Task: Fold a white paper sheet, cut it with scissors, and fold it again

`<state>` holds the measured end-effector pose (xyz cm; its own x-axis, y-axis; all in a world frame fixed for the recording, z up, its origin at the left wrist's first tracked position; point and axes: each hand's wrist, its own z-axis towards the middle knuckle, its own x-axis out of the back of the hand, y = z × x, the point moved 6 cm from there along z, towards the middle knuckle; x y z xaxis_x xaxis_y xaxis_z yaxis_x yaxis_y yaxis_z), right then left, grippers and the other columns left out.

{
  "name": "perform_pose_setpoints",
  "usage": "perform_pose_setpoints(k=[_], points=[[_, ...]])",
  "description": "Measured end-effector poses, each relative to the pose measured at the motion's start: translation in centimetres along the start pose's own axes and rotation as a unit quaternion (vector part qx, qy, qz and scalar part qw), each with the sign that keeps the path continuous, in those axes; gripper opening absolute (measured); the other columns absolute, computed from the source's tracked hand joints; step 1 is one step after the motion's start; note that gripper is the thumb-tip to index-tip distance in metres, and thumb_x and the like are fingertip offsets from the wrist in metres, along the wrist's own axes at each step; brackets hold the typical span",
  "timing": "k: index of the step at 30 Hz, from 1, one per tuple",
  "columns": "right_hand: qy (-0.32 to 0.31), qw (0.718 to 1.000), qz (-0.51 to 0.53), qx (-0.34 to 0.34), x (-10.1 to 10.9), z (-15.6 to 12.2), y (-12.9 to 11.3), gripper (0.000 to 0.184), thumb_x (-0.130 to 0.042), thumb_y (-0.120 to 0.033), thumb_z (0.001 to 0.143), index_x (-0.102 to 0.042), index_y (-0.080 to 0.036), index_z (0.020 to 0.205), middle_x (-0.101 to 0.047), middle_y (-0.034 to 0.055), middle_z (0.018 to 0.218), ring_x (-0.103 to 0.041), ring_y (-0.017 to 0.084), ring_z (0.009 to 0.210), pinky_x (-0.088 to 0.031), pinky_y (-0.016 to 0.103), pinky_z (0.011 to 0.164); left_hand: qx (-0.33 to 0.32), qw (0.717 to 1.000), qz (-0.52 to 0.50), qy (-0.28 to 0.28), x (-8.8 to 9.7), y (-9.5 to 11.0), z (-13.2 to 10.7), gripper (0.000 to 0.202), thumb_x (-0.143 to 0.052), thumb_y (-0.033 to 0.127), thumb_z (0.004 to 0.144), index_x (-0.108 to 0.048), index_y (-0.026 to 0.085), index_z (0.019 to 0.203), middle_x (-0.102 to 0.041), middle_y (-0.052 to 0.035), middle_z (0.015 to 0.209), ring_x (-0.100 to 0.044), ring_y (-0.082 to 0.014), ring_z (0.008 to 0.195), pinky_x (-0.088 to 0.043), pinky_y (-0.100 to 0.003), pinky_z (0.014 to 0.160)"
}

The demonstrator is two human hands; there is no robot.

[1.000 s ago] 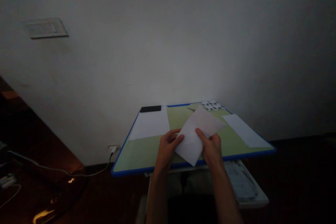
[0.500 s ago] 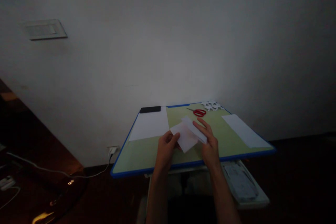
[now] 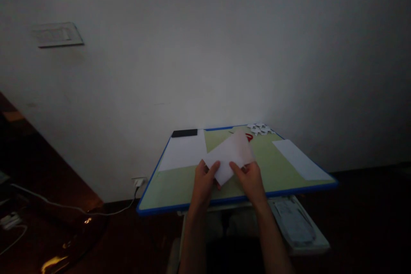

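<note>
Head view: I see the left hand [image 3: 204, 180] and right hand [image 3: 251, 179], 2 pinch grips on 1 folded white sheet [image 3: 230, 153], held above the table [image 3: 205, 202] near its front edge. Both hold only the lower corner, so I judge it could sag and slip.

Left hand [image 3: 204, 182] and right hand [image 3: 252, 180]: both bare, thumbs and fingers visible. Left forearm [image 3: 192, 239] and right forearm [image 3: 272, 239] are bare from the wrist down to the bottom edge of frame. Light is too dim to resolve fine detail on my fingers or wrists. There's a dark patch low between my forearms, can't tell if it's clothing.
</note>
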<state>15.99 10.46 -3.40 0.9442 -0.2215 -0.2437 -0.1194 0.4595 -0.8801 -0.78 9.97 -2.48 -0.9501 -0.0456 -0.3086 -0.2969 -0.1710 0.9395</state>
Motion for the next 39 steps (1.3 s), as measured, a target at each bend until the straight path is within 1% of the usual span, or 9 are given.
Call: perform_pose_setpoints(k=[3, 12, 15, 20, 24, 28, 32, 36, 39], points=[[0.023, 0.999, 0.019, -0.032, 0.6, 0.4, 0.7, 0.049, -0.086, -0.045, 0.076, -0.072, -0.018, 0.114, -0.082, 0.0129, 0.105, -0.077, 0.03, 0.094, -0.063, 0.046, 0.084, -0.004, 1.0, 0.004, -0.005, -0.1, 0.1, 0.1, 0.055, -0.091, 0.047, 0.07, -0.072, 0.014, 0.11, -0.075, -0.0057, 0.083, -0.066, -0.0165, 0.062, -0.044, -0.02, 0.037], [0.004, 1.0, -0.013, -0.02, 0.9, 0.5, 1.1, 0.033, -0.077, -0.052, 0.083, -0.075, -0.02, 0.082, -0.079, 0.0064, 0.077, -0.07, 0.026, 0.073, -0.059, 0.041, 0.075, -0.021, 0.999, 0.021, 0.02, 0.3, -0.2, 0.6, 0.046, -0.086, 0.041, 0.075, -0.067, 0.014, 0.107, -0.074, -0.0042, 0.078, -0.065, -0.015, 0.059, -0.046, -0.019, 0.044], [-0.015, 1.0, -0.027, 0.001, 0.6, 0.5, 0.6, 0.027, -0.071, -0.046, 0.088, -0.08, -0.021, 0.092, -0.083, 0.0082, 0.094, -0.074, 0.03, 0.092, -0.059, 0.046, 0.092, -0.02, 0.999, 0.025, 0.026, 0.3, -0.4, 0.6, 0.047, -0.086, 0.042, 0.075, -0.061, 0.017, 0.106, -0.072, -0.0023, 0.077, -0.064, -0.015, 0.056, -0.043, -0.019, 0.04], [-0.064, 0.991, -0.056, 0.104, 0.2, 0.3, -0.9, 0.042, -0.06, -0.026, 0.091, -0.079, -0.028, 0.129, -0.066, 0.0048, 0.151, -0.055, 0.026, 0.145, -0.037, 0.048, 0.127, -0.008, 0.999, 0.023, 0.036, 0.4, -0.7, 0.6, 0.058, -0.085, 0.056, 0.074, -0.056, 0.019, 0.108, -0.068, 0.0003, 0.075, -0.067, -0.0185, 0.056, -0.045, -0.022, 0.037], [-0.098, 0.981, -0.081, 0.15, -0.2, 0.0, -1.1, 0.055, -0.05, -0.013, 0.093, -0.073, -0.034, 0.138, -0.06, 0.0016, 0.158, -0.051, 0.023, 0.15, -0.038, 0.047, 0.128, 0.022, 0.999, 0.009, 0.031, 0.3, -0.7, 0.5, 0.069, -0.066, 0.078, 0.083, -0.061, 0.017, 0.115, -0.072, -0.0068, 0.083, -0.069, -0.0225, 0.06, -0.044, -0.024, 0.036], [-0.14, 0.975, -0.095, 0.142, -1.1, -0.6, -1.0, 0.059, -0.052, -0.011, 0.093, -0.068, -0.035, 0.144, -0.052, 0.0034, 0.165, -0.048, 0.025, 0.152, -0.051, 0.045, 0.117, 0.047, 0.999, -0.01, 0.019, 0.2, -0.9, 0.6, 0.088, -0.045, 0.09, 0.086, -0.064, 0.015, 0.127, -0.075, -0.0157, 0.099, -0.073, -0.0278, 0.078, -0.045, -0.024, 0.038], [-0.174, 0.972, -0.103, 0.12, -1.8, -1.0, -0.8, 0.061, -0.057, -0.015, 0.094, -0.061, -0.036, 0.151, -0.048, 0.0058, 0.167, -0.049, 0.027, 0.152, -0.059, 0.042, 0.108, 0.023, 1.0, -0.009, 0.006, 0.1, -0.7, 0.4, 0.089, -0.055, 0.089, 0.082, -0.061, 0.019, 0.137, -0.074, -0.0159, 0.118, -0.071, -0.0298, 0.097, -0.053, -0.024, 0.048], [-0.178, 0.97, -0.115, 0.12, -1.9, -1.0, -0.7, 0.061, -0.06, -0.016, 0.093, -0.061, -0.036, 0.151, -0.049, 0.0069, 0.166, -0.049, 0.028, 0.151, -0.053, 0.048, 0.115, 0.039, 0.998, -0.044, -0.007, -0.1, -0.9, 0.1, 0.097, -0.049, 0.096, 0.08, -0.064, 0.017, 0.136, -0.075, -0.0157, 0.111, -0.071, -0.0323, 0.099, -0.059, -0.032, 0.059], [-0.179, 0.968, -0.122, 0.123, -1.8, -1.0, -0.9, 0.063, -0.063, -0.019, 0.093, -0.058, -0.035, 0.154, -0.049, 0.0081, 0.165, -0.047, 0.03, 0.153, -0.045, 0.053, 0.122, 0.004, 0.999, -0.038, 0.02, 0.3, -0.5, 0.1, 0.081, -0.064, 0.084, 0.083, -0.064, 0.02, 0.132, -0.074, -0.012, 0.114, -0.071, -0.0282, 0.1, -0.06, -0.032, 0.071]])
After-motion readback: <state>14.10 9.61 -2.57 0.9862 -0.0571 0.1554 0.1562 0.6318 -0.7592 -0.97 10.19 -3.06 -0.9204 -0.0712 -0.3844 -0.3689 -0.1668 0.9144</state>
